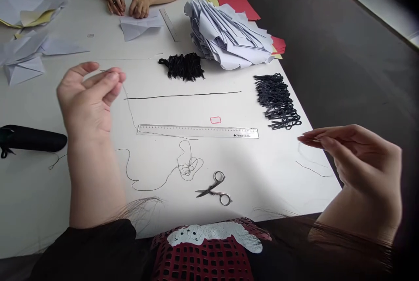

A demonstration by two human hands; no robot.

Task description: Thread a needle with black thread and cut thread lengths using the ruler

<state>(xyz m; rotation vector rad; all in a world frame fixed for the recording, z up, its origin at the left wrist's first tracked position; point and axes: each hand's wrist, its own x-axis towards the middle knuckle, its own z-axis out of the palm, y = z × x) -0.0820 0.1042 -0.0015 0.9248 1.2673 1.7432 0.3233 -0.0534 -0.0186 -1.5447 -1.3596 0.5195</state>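
Shirt (203,259) of the person meets the near edge of the desk (255,163), so both hands can work above it. Scissors (211,192) lie close to this edge with blades spread, perhaps to be easy to take. Beside them rests a loose tangle (188,168) of thin thread; it has slack and nothing pulls it.

At the right edge, the right hand (363,154) is raised, its grip brought together at the tips; I cannot tell surely what so thin a thing is between them. A short thread piece (312,169) lies just below.

On the left is a black roll (36,138). The left hand (91,93) is lifted too, its grip clamped on a thread (130,106), which hangs down to the left end of the ruler (196,131) and then runs along it. Such a fine thing probably needs only fingertips.

Beyond the ruler, a small red frame (215,120) and a straight cord (183,95) lie, the cord almost parallel to the ruler, perhaps for comparing length. Cord loops (276,100) are laid side by side in a row, seemingly to stay untangled. Farther are a black bundle (183,67), a paper pile (229,36) and a co-worker's hand (140,5) resting on a sheet, maybe to steady it.
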